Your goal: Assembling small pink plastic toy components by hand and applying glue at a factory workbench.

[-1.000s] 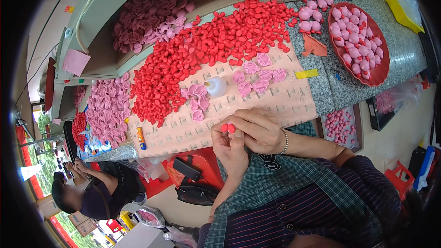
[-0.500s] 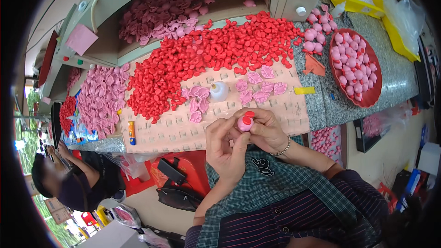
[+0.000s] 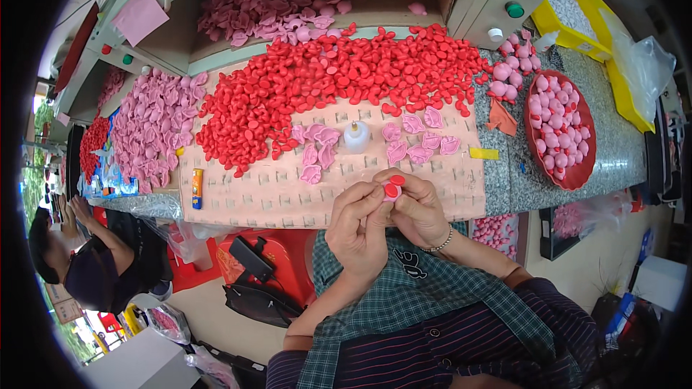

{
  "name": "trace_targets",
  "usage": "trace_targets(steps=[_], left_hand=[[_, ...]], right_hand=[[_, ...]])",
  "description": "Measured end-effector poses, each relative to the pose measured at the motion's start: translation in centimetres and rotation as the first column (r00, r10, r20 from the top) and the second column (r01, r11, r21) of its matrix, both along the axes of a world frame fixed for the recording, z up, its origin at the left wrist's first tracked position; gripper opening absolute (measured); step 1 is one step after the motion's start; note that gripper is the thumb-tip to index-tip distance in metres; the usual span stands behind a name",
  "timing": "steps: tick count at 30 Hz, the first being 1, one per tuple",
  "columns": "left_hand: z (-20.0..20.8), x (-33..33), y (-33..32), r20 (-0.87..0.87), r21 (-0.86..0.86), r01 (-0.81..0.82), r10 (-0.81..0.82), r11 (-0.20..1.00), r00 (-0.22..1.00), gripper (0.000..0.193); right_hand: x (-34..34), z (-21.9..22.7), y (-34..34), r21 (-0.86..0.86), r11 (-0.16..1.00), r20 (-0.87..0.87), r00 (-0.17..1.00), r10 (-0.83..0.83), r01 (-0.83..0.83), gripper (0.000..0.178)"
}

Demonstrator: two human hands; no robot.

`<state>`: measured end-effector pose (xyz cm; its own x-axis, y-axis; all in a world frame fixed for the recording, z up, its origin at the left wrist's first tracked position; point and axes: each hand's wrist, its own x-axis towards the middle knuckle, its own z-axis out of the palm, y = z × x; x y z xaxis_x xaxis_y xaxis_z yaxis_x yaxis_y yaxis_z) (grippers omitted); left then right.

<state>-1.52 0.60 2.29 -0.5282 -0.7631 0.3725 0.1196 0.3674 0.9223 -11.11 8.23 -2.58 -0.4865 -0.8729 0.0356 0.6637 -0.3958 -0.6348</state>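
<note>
Over the table's near edge, my left hand (image 3: 356, 225) and my right hand (image 3: 422, 210) meet with bent fingers around a small pink ball piece (image 3: 389, 197). Two red oval bits (image 3: 393, 189) show on its upper side; fingers hide much of the ball. My left thumb and fingertips press against its left side, while my right fingers grip it from the right. Just beyond the hands stands a white squeeze bottle (image 3: 357, 137) with a narrow tip. Loose pink petal-shaped pieces (image 3: 422, 153) lie to its right, and more pink pieces (image 3: 317, 151) to its left.
A long heap of red curved pieces (image 3: 346, 65) spans the mat (image 3: 274, 205). Pink parts (image 3: 155, 126) pile up at left, near a glue tube (image 3: 197, 189). At right stand a red bowl (image 3: 592, 162) of pink balls and a yellow bin (image 3: 627, 108). Another person (image 3: 108, 259) works at far left.
My left fingertips have closed in on the pink ball and now cover more of it. The ball has turned slightly in my hands. The whole view has shifted a little.
</note>
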Motion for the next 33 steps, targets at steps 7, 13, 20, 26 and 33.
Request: trace_targets(steps=[7,13,20,26,33], left_hand=[[-0.4,0.0,-0.1,0.015,0.038,-0.028,0.027,0.999,1.000,0.018],[-1.4,-0.1,0.1,-0.059,0.003,-0.059,0.059,0.998,0.997,0.018],[-1.5,-0.1,-0.1,-0.085,-0.089,-0.068,0.060,0.994,0.995,0.020],[-2.4,0.3,-0.6,-0.112,0.047,0.018,-0.013,0.999,0.994,0.017],[-4.9,0.0,-1.5,-0.391,0.381,0.291,-0.132,0.878,0.911,0.012]], right_hand=[[0.5,0.9,-0.4,0.023,1.000,-0.014,1.000,-0.012,0.013,0.041],[0.7,0.1,-0.7,-0.013,0.986,-0.244,0.956,-0.164,0.166,0.030],[0.9,-0.1,-0.5,-0.007,0.982,-0.314,0.932,-0.179,0.186,0.033],[0.9,0.1,-0.7,0.002,0.965,-0.412,0.880,-0.237,0.262,0.035],[0.5,2.4,-1.0,0.081,0.872,-0.815,0.536,-0.221,0.482,0.036]])
